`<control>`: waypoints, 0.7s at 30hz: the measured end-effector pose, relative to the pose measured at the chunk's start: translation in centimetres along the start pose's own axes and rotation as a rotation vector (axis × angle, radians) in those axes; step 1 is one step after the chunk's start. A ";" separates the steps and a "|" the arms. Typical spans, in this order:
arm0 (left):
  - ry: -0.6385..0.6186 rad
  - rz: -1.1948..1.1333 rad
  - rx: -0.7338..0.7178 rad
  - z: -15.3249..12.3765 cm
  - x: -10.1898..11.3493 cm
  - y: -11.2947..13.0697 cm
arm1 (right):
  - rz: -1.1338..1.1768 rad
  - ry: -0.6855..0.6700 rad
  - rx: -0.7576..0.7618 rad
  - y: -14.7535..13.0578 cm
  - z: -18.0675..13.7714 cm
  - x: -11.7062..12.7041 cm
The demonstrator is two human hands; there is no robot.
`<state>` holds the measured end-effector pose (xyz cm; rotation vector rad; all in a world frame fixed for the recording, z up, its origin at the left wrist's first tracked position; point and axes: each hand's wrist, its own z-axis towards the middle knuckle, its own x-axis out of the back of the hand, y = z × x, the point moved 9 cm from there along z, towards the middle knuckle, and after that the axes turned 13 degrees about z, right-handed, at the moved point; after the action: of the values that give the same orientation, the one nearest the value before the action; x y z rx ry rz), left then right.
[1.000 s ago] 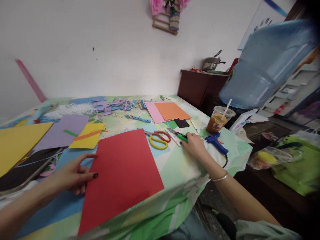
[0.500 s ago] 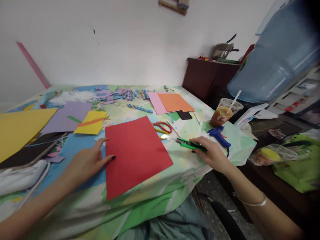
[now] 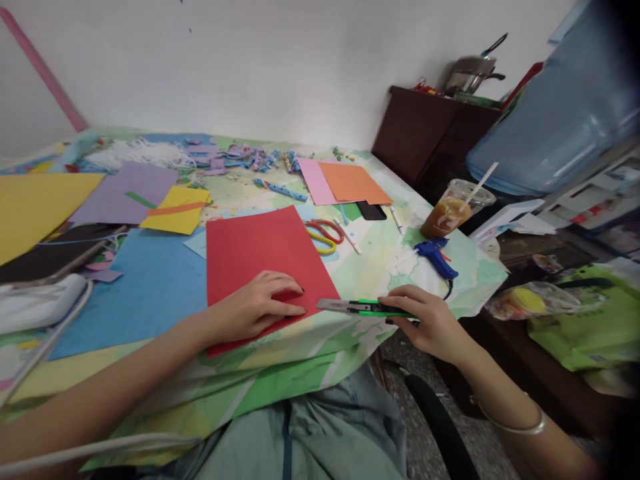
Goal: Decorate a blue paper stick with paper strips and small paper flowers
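Note:
A sheet of red paper (image 3: pixel 255 253) lies near the front edge of the table, partly over a blue sheet (image 3: pixel 150 287). Resting on its lower right part is my left hand (image 3: pixel 263 303), fingers stretched out over the paper. My right hand (image 3: pixel 425 320) grips a green and black utility knife (image 3: pixel 373 307) by its handle. The knife's blade is extended and points left, its tip by the right edge of the red paper, close to my left fingertips. Scissors with red and yellow handles (image 3: pixel 327 238) lie just behind the sheet.
Right of the scissors lie a white pen (image 3: pixel 349 237), a black phone (image 3: pixel 371 211) and a blue glue gun (image 3: pixel 437 259). A plastic cup with a straw (image 3: pixel 453 210) stands near the right edge. Yellow paper (image 3: pixel 40 207) and purple paper (image 3: pixel 125 193) lie left; paper scraps (image 3: pixel 250 159) are at the back.
My left hand has moved right, from the red paper's left edge onto its lower right part. The knife has come left and down to the paper's right edge, its blade now clearly seen.

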<state>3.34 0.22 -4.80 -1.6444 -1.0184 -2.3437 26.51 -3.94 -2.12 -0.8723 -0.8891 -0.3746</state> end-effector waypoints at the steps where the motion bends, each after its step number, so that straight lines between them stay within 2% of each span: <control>1: -0.005 0.007 0.002 -0.1 0.0 0.0 | 0.003 -0.008 0.000 0.1 0.1 0.0; 7: 0.008 0.034 -0.045 -0.4 0.2 0.0 | 0.045 -0.061 0.020 0.1 0.6 -0.4; 14: 0.024 -0.038 -0.029 -0.5 0.4 -0.4 | 0.018 -0.070 0.050 -0.1 0.4 -0.5; 21: 0.063 0.133 -0.138 -0.6 0.4 0.3 | 0.004 -0.050 0.066 -0.3 0.1 -0.6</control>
<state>2.83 -0.25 -4.47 -1.6174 -0.7276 -2.4078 25.94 -4.08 -2.41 -0.8253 -0.9411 -0.3193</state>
